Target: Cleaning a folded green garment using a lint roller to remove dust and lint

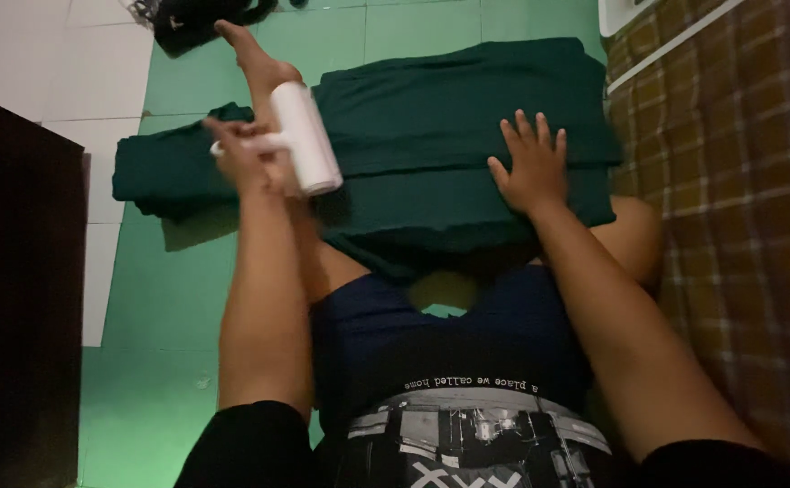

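On the dark green garment (440, 154), spread over the seated person's lap and outstretched leg above the green tiled floor (160, 298), the right hand (529, 167) lay flat with fingers spread, pressing the cloth near its right edge. At the garment's left part the left hand (241, 155) was closed around the handle of a white lint roller (306, 137), whose roll rested on the cloth. Right of the garment hung a brown plaid fabric (729, 199); beyond its far-left corner lay a dark bag (192, 23).
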